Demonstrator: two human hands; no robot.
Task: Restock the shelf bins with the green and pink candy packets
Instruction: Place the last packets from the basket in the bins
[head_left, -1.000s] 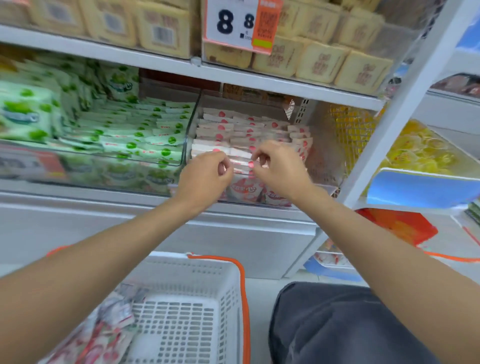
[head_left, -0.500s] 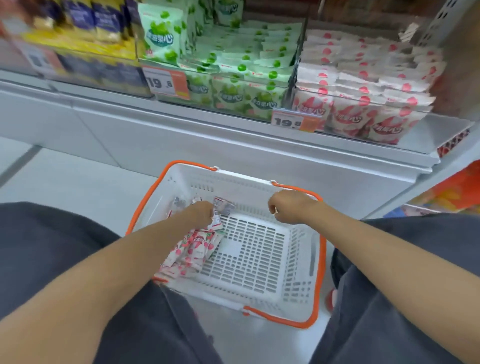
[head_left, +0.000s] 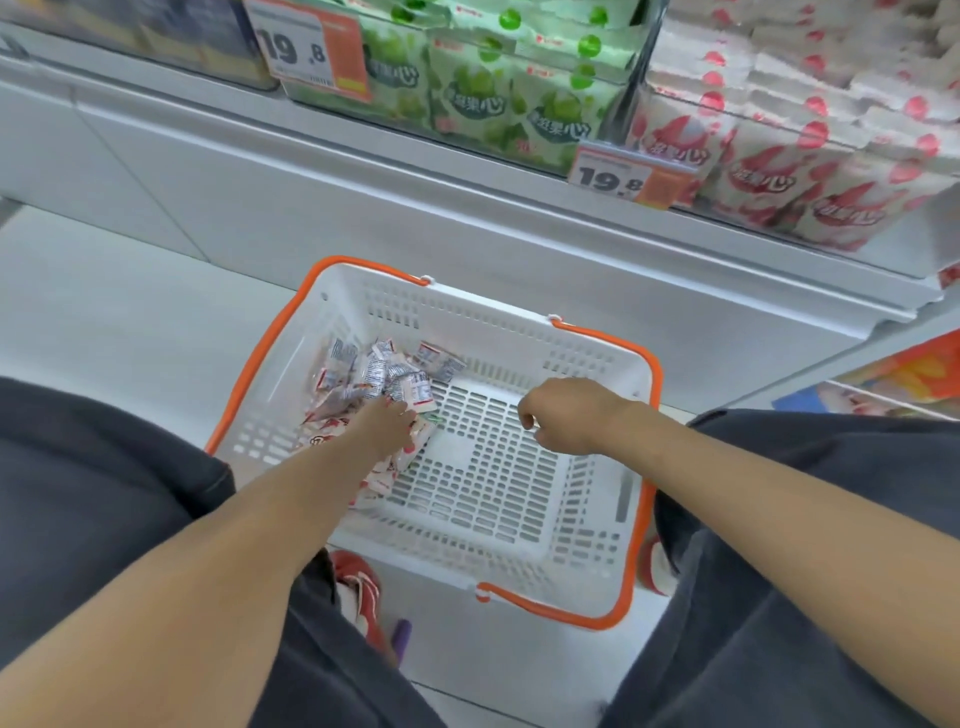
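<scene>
A white basket with orange handles (head_left: 582, 358) stands on the floor between my knees. A pile of pink candy packets (head_left: 363, 376) lies in its left half. My left hand (head_left: 387, 428) reaches into the pile, its fingers laid on the packets. My right hand (head_left: 571, 415) hovers over the basket's middle, loosely curled, with nothing in it. On the shelf above, the green packets (head_left: 493, 93) fill one clear bin. Pink packets (head_left: 779, 161) fill the bin to its right.
Price tags reading 19.8 hang on the bin fronts, one at the left (head_left: 306, 47) and one at the right (head_left: 618, 176). A white shelf base (head_left: 363, 197) runs behind the basket. My red shoe (head_left: 358, 592) and a small purple object (head_left: 402, 639) are on the floor.
Both hands left the pink bin on the shelf and came down to the basket. My left hand has since pushed further into the packet pile, and my right hand has dropped lower over the basket.
</scene>
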